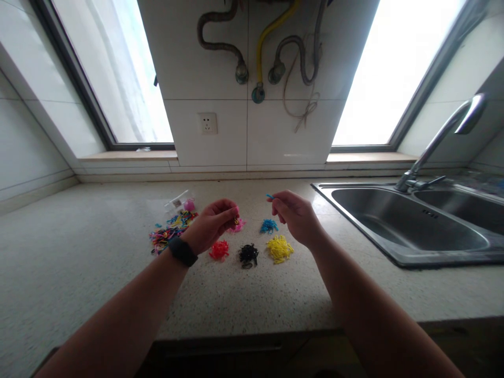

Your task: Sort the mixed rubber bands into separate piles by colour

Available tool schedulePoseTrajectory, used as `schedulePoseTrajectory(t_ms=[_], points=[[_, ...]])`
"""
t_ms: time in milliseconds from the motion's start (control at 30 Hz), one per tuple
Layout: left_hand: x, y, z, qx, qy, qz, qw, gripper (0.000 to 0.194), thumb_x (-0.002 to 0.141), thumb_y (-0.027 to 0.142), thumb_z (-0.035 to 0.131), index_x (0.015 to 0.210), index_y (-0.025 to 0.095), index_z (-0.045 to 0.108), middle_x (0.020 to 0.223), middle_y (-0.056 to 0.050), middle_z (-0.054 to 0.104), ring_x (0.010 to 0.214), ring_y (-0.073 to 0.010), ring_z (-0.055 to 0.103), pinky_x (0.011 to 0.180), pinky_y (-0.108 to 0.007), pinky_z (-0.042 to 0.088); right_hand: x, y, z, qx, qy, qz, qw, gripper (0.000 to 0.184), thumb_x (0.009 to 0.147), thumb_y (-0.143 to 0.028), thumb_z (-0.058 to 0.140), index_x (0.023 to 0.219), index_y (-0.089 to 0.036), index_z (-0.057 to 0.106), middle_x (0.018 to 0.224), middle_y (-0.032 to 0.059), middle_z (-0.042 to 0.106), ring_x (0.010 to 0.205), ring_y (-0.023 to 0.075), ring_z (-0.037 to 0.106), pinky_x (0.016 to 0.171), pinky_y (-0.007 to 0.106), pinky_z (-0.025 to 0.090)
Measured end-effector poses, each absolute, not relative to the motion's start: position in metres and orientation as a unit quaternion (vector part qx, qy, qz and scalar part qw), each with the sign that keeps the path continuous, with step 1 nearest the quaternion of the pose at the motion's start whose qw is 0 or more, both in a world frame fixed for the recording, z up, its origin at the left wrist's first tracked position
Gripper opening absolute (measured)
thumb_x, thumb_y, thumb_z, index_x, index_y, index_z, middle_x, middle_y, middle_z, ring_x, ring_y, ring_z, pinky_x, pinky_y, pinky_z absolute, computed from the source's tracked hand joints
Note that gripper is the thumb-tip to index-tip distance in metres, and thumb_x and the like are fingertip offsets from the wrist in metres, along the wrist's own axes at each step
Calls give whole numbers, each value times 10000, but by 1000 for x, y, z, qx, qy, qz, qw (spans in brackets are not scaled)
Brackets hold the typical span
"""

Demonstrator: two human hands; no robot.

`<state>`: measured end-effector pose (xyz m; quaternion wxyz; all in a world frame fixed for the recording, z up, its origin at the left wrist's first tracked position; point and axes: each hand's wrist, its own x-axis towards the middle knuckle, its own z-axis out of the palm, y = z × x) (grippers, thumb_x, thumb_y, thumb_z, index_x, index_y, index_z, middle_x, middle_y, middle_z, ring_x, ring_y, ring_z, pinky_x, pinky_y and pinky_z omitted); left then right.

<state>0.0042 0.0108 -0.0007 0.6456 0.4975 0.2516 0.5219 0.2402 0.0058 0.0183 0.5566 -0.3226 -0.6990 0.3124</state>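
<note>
My left hand point(214, 220), with a dark watch on its wrist, is closed in a pinch on a few small rubber bands point(236, 220), a yellowish one among them. It hovers over the pink pile point(238, 227), partly covering it. Between the thumb and fingers of my right hand point(293, 212) is a blue rubber band point(270, 196), above and right of the blue pile point(269, 226). Nearer to me lie a red pile point(219, 250), a black pile point(248, 254) and a yellow pile point(279, 249). A mixed-colour heap of bands point(165, 236) spreads left of my left hand.
A clear plastic bag point(177, 201) with a pink round thing point(189, 205) lies behind the mixed heap. To the right, a steel double sink point(405, 220) with a tap point(437, 139) is set into the speckled counter point(244, 307). Hoses point(260, 47) hang along the tiled wall.
</note>
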Motion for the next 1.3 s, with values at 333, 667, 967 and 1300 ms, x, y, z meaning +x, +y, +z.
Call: schedulePoseTrajectory(t_ms=[333,667,967,1300], points=[[4,10,0,503,256,521,641,227,765,234,837,873,139,662,743,9,655,635,-66,619,585,-157,490,242,7,18,-333,-701,305,551,185,916,-369,584,929,-202,661,658,-26,572,533,87,444,490,265,344],[4,10,0,508,267,517,635,230,762,241,837,868,138,662,732,3,656,620,-68,604,570,-166,478,245,9,17,-342,-705,290,549,176,907,-372,588,929,-209,652,665,-24,571,570,100,480,517,270,371],[3,12,-2,522,270,514,625,222,767,254,833,868,144,668,740,4,661,641,-73,607,600,-178,481,259,22,6,-453,-778,123,418,190,939,-353,573,954,-217,705,734,14,674,605,134,549,583,281,391],[4,12,-2,543,272,508,610,231,762,268,833,848,139,663,718,4,652,609,-73,587,585,-186,474,257,42,-17,-579,-794,-11,183,245,967,-344,541,1075,-307,759,945,52,782,846,225,689,654,292,412]])
